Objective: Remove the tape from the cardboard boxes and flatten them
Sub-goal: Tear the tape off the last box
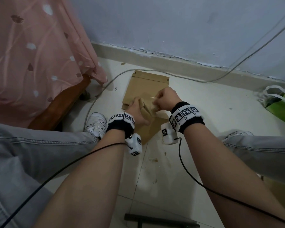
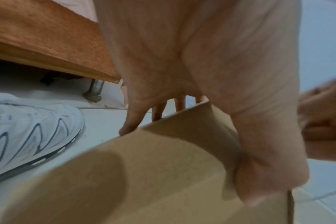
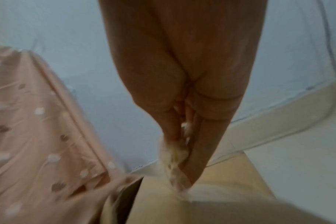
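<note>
A brown cardboard box (image 1: 148,127) is held between my knees above the floor. My left hand (image 1: 136,111) grips its upper left edge, thumb on the near face and fingers behind; the left wrist view shows the box wall (image 2: 144,174) under the thumb. My right hand (image 1: 163,100) pinches a crumpled strip of clear tape (image 1: 153,102) that still clings to the box top. In the right wrist view the tape (image 3: 175,163) hangs in a wad from the pinched fingers down to the cardboard (image 3: 211,189). A flattened cardboard box (image 1: 145,86) lies on the floor behind.
A bed with a pink spotted cover (image 1: 31,55) stands at the left, its wooden frame (image 1: 59,106) close to my left shoe (image 1: 95,124). A grey cable (image 1: 204,80) runs along the wall. A green-and-white bag (image 1: 281,102) sits at the right. More cardboard (image 1: 280,191) lies by my right leg.
</note>
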Action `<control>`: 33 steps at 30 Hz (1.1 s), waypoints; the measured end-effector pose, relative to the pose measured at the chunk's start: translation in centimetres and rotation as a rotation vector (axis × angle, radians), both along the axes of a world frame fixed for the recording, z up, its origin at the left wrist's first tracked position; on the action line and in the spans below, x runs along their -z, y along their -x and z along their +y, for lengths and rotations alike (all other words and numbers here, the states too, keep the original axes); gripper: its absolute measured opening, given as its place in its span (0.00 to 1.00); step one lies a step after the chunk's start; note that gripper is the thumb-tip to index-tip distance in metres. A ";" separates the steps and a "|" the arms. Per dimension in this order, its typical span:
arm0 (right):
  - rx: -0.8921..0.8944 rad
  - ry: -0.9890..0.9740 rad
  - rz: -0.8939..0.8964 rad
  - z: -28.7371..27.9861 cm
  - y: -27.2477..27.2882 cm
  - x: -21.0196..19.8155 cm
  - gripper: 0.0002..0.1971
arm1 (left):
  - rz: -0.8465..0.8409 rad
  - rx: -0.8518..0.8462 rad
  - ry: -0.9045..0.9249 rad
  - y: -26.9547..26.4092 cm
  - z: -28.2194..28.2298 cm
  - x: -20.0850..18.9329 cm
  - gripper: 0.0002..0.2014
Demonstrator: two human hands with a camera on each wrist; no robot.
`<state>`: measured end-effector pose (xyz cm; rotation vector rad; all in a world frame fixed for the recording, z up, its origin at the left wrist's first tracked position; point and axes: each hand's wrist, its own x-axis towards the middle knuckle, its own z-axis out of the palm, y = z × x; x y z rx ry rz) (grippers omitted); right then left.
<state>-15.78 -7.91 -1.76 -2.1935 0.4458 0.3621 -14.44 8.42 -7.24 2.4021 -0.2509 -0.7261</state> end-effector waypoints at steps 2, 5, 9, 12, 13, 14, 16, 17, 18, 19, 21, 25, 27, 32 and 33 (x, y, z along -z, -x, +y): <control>0.145 -0.039 -0.013 -1.2 -0.2 0.6 0.04 | 0.029 -0.062 0.060 0.0 1.0 0.3 0.60; 0.291 -0.051 -0.017 -3.4 -0.2 1.6 0.16 | 0.082 -0.106 0.107 0.5 2.5 1.0 0.58; 0.460 -0.150 -0.005 -4.9 0.6 1.6 0.24 | 0.107 -0.118 0.109 1.0 3.1 1.6 0.59; 0.566 -0.096 -0.064 -5.2 0.8 2.4 0.18 | 0.110 -0.129 0.106 1.1 3.2 1.3 0.61; 0.614 -0.046 -0.102 -5.2 0.8 2.7 0.15 | 0.110 -0.131 0.098 1.1 3.2 1.3 0.61; 0.681 -0.004 -0.160 -5.2 0.8 2.8 0.13 | 0.110 -0.133 0.093 1.0 3.3 1.4 0.61; 0.820 -0.018 -0.260 -5.5 0.6 2.6 0.11 | 0.119 -0.147 0.072 1.1 3.9 1.7 0.58; 0.861 -0.094 -0.289 -5.8 0.3 2.2 0.09 | 0.127 -0.156 0.052 1.2 4.3 1.9 0.56; 0.865 -0.181 -0.285 -6.1 0.2 1.8 0.08 | 0.141 -0.164 0.038 1.4 4.8 2.1 0.55; 0.846 -0.239 -0.264 -6.3 0.0 1.2 0.09 | 0.155 -0.170 0.026 1.5 5.2 2.1 0.55; 0.790 -0.360 -0.213 -6.7 -0.4 0.5 0.20 | 0.151 -0.156 0.035 1.4 5.3 2.0 0.58; 0.653 -0.204 -0.135 -6.2 0.1 1.7 0.19 | 0.128 -0.087 0.004 0.5 4.2 0.4 0.71; 0.606 -0.138 -0.105 -6.2 0.9 3.4 0.08 | 0.116 -0.040 -0.031 0.2 3.7 -0.5 0.70; 0.462 -0.008 0.014 -6.8 3.4 7.1 0.11 | 0.107 0.009 -0.076 -0.1 3.2 -1.2 0.67; 0.449 -0.003 0.044 -6.8 3.7 7.7 0.14 | 0.108 0.015 -0.084 0.0 3.1 -1.2 0.66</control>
